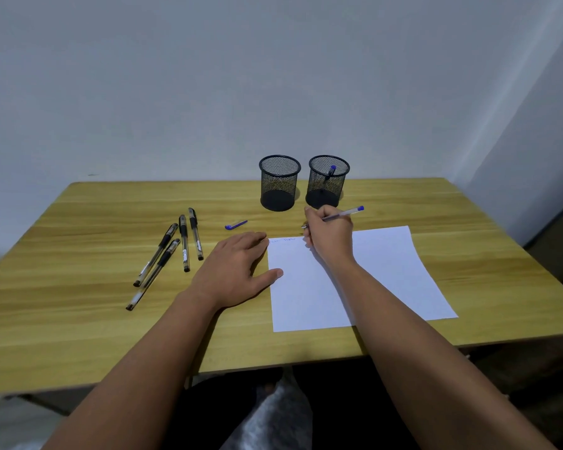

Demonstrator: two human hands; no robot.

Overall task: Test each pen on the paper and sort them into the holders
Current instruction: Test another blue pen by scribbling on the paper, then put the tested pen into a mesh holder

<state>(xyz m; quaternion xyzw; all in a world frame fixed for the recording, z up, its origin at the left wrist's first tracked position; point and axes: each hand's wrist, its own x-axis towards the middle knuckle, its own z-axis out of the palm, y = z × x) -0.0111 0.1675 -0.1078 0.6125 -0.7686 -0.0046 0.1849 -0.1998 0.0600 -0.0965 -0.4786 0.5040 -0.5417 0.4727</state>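
Our right hand [329,237] grips a blue pen [345,213] at the paper's [364,274] top edge, near two mesh holders [279,182]. Our left hand [233,271] lies flat, fingers relaxed, steadying the sheet's left edge.

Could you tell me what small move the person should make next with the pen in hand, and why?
Probably lower the tip onto the paper and scribble. The right hand grips the uncapped blue pen at the sheet's top edge beside faint marks, the left hand steadies the sheet, and the blue cap lies on the table.
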